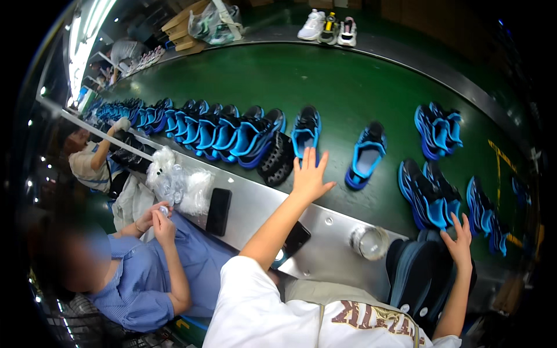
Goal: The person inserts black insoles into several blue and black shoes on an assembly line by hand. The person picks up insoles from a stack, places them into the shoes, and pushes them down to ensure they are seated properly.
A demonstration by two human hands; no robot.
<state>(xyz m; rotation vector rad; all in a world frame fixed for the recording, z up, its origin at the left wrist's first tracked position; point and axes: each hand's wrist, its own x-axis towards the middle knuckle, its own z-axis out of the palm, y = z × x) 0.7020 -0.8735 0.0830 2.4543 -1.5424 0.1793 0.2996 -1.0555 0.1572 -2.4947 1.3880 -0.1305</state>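
My left hand (311, 178) reaches over the green surface with its fingers spread. Its fingertips are at the heel end of a black and blue sneaker (306, 126); whether they touch it I cannot tell. My right hand (459, 242) is open too, close to the heels of a pair of black and blue sneakers (426, 194). Just below that hand stands a stack of dark insoles (413, 269). Between my hands a single sneaker (367, 155) lies with its opening facing me, showing a grey inside. Neither hand holds anything.
A long row of sneakers (223, 130) runs left, with a black clog (277, 159) beside it. More sneakers (439, 129) stand at right. The metal ledge carries a glass jar (369, 242) and a phone (219, 211). A person in blue (145, 278) sits at my left.
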